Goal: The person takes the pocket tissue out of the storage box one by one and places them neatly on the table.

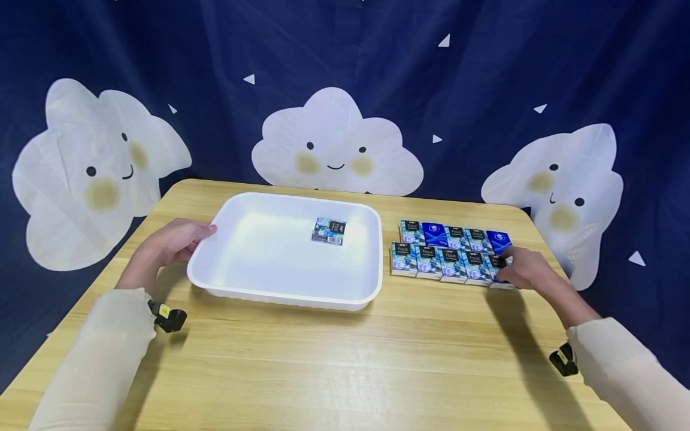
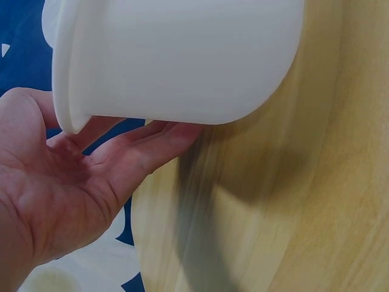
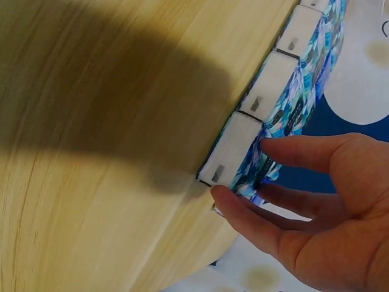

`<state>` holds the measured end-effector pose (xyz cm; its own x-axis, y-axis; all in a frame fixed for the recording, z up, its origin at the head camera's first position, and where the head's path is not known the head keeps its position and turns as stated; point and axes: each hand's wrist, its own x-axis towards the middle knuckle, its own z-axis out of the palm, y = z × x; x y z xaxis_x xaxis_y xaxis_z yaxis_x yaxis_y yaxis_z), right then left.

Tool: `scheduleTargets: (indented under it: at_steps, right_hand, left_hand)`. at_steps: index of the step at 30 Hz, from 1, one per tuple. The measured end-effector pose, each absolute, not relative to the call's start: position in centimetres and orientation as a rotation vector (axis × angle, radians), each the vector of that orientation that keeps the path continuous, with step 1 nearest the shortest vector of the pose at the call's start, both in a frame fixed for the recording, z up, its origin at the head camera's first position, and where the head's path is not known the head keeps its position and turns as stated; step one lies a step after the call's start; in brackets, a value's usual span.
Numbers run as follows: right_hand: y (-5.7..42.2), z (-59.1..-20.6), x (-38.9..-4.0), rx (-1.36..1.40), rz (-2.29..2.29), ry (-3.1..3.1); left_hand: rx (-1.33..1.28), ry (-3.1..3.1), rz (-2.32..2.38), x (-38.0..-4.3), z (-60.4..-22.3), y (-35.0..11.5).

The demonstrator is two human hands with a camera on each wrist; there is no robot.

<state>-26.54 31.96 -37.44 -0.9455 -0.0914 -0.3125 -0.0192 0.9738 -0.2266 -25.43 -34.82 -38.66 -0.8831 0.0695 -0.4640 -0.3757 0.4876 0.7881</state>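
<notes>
My left hand point(image 1: 180, 238) grips the left rim of a white plastic tray point(image 1: 286, 302), thumb over the edge and fingers beneath. In the left wrist view the fingers point(image 2: 143, 149) lie along the underside of the tray wall point(image 2: 182, 61). One flower-printed tissue pack point(image 1: 327, 231) lies inside the tray, toward the back right. My right hand point(image 1: 525, 268) is at the right end of the front row, pinching the end tissue pack point(image 3: 234, 149) between thumb and fingers. That pack sits against its neighbour point(image 3: 267, 85).
Two rows of tissue packs stand right of the tray: flower-printed ones point(image 1: 453, 263) in front, and a back row that includes two plain blue packs point(image 1: 434, 234). The wooden table point(image 1: 345, 365) ends at a dark blue curtain point(image 1: 215, 48) with smiling clouds.
</notes>
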Motion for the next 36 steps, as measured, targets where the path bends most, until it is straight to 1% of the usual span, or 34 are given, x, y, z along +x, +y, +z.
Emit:
scheduleTargets:
  at_steps: [12, 20, 26, 36]
  right_hand:
    - [32.0, -37.2, -26.5, -0.056, -0.328, 2.789]
    - [31.4, -36.4, -26.9, -0.108, -0.288, 2.875]
    - [29.3, -35.5, -27.4, -0.140, -0.295, 2.903]
    - [23.7, -33.7, -28.6, -0.175, -0.318, 2.917]
  left_hand:
    - [-0.255, 2.298, 1.382, -25.5, -38.8, -34.9]
    - [-0.257, 2.299, 1.376, -25.5, -38.9, -34.9]
    - [-0.260, 2.301, 1.365, -25.6, -39.0, -35.1]
    - [-0.252, 2.318, 1.353, -25.5, -38.9, -35.0]
